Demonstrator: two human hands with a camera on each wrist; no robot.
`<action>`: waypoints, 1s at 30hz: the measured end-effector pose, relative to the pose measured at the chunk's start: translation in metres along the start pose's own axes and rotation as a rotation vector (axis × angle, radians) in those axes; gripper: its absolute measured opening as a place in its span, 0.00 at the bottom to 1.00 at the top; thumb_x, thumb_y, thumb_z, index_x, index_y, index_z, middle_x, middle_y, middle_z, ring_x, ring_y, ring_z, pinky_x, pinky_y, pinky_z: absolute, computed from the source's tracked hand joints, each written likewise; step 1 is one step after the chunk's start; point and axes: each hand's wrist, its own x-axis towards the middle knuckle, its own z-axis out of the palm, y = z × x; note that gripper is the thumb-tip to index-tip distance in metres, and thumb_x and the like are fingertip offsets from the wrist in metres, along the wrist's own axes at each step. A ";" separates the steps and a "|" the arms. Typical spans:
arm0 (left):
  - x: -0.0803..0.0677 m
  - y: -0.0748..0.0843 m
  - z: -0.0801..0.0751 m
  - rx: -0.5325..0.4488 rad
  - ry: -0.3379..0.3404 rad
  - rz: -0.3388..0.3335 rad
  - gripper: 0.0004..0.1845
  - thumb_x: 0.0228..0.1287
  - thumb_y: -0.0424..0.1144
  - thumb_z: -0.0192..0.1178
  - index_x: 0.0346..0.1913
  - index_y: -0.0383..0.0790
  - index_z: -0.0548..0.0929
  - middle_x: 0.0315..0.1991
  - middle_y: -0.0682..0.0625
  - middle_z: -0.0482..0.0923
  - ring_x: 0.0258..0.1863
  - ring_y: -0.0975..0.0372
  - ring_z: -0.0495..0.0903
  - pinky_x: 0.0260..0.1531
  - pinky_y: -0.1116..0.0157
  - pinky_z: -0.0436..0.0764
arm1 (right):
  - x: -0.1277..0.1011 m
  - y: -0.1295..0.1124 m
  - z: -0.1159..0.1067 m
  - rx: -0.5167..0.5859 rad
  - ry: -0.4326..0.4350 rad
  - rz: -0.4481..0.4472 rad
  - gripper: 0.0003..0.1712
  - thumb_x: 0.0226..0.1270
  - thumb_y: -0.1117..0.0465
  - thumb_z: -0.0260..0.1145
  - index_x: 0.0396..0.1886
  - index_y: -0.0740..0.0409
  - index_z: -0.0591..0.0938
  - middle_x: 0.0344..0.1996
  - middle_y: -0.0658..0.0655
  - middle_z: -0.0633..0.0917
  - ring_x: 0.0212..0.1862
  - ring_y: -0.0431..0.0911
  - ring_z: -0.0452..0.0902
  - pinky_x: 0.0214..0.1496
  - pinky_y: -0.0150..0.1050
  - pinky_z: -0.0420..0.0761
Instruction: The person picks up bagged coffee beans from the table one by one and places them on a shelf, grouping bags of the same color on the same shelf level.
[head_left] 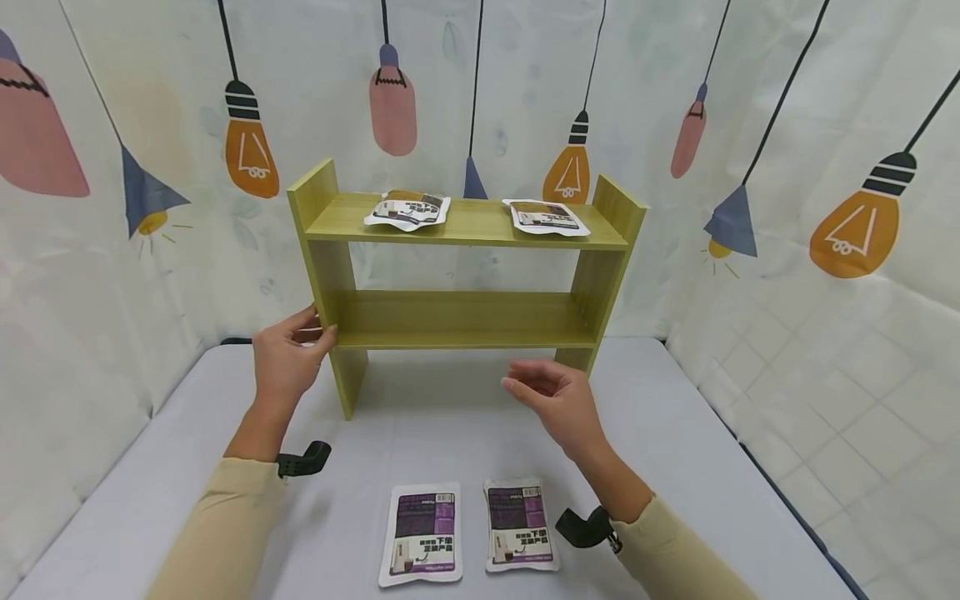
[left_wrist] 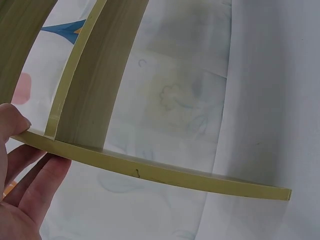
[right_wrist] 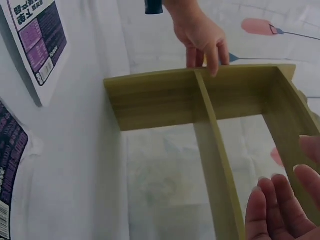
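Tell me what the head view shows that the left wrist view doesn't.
Only the head view shows two packets on the top shelf, two purple packets on the table, and the right hand open in the air, apart from the shelf. Only the left wrist view shows the lower board's edge close up. Both show the left hand holding the shelf unit at its left end.

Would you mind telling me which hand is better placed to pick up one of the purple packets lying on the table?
Probably the right hand: it hovers free and open above the table, nearer the purple packets. The left hand is busy gripping the wooden shelf at its left upright.
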 end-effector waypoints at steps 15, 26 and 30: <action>0.000 0.001 0.000 0.001 -0.007 -0.012 0.25 0.66 0.37 0.68 0.66 0.44 0.81 0.52 0.37 0.87 0.44 0.42 0.89 0.33 0.89 0.73 | -0.030 0.032 -0.014 -0.030 0.027 0.121 0.17 0.63 0.56 0.77 0.51 0.54 0.89 0.49 0.56 0.90 0.47 0.44 0.88 0.49 0.31 0.86; 0.000 0.001 0.002 0.002 -0.005 -0.010 0.25 0.66 0.37 0.68 0.66 0.45 0.81 0.52 0.37 0.88 0.43 0.43 0.90 0.34 0.89 0.73 | -0.052 0.053 -0.017 -0.077 0.000 0.215 0.21 0.59 0.59 0.78 0.54 0.54 0.88 0.51 0.58 0.89 0.48 0.44 0.87 0.50 0.29 0.85; 0.000 0.000 0.001 0.008 -0.003 -0.010 0.25 0.66 0.37 0.68 0.66 0.45 0.81 0.52 0.37 0.88 0.44 0.43 0.90 0.33 0.89 0.72 | -0.058 0.059 -0.017 -0.084 -0.007 0.275 0.22 0.58 0.58 0.80 0.53 0.52 0.88 0.54 0.61 0.87 0.50 0.47 0.86 0.51 0.32 0.86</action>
